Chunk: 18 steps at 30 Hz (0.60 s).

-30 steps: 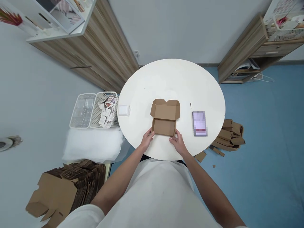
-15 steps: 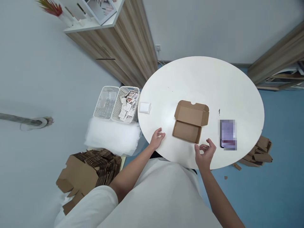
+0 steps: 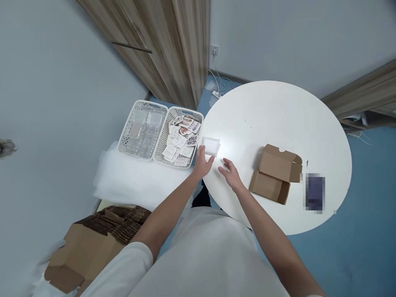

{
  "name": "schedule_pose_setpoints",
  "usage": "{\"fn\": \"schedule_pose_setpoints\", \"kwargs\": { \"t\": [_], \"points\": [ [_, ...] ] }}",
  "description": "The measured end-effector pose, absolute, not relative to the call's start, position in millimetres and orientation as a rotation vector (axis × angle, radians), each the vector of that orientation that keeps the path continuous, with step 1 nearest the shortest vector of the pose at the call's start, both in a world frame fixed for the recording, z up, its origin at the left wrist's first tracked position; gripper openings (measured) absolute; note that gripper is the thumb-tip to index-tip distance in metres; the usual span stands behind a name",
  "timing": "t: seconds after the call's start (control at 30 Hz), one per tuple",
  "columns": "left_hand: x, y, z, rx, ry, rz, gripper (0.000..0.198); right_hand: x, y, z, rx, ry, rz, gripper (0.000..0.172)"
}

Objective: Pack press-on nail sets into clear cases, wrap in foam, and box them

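Note:
A small white wrapped packet [image 3: 211,146] lies near the left edge of the round white table [image 3: 278,119]. My left hand [image 3: 203,164] is at that edge, fingers apart, close beside the packet; whether it touches it I cannot tell. My right hand [image 3: 231,175] hovers over the table just right of the packet, thumb and fingers spread, holding nothing. Farther right sits a brown cardboard box [image 3: 270,185] with its lid folded back and nothing inside it.
Left of the table stand a basket of printed cards [image 3: 177,144] and a basket of clear plastic cases [image 3: 142,132]. White sheeting [image 3: 123,177] and stacked flat cardboard boxes [image 3: 89,239] are nearer me. A blurred-out phone-like item [image 3: 315,192] lies at the table's right.
My view has turned left. My right hand has left the cardboard box's side and moved left toward the packet. My left hand has also come up to the packet.

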<state>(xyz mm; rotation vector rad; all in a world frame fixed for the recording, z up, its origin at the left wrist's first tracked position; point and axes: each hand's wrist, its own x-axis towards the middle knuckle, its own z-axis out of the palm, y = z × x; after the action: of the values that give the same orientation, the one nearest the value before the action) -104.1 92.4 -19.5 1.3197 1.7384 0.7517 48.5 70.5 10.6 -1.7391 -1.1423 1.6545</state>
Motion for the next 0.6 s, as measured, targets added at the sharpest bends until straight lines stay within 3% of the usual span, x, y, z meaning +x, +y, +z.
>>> {"fn": "schedule_pose_setpoints", "kwargs": {
  "t": [0.2,0.6],
  "points": [
    [-104.6,106.8,-26.9,1.211,1.689,0.778,0.069,24.4,109.5,1.6,-1.634,-0.996,1.691,0.055],
    [-100.7,89.9,-28.4,0.914,1.660,0.839,0.035,44.6,81.5,-13.3,-1.717,-0.919,1.621,0.047]
  ]
}}
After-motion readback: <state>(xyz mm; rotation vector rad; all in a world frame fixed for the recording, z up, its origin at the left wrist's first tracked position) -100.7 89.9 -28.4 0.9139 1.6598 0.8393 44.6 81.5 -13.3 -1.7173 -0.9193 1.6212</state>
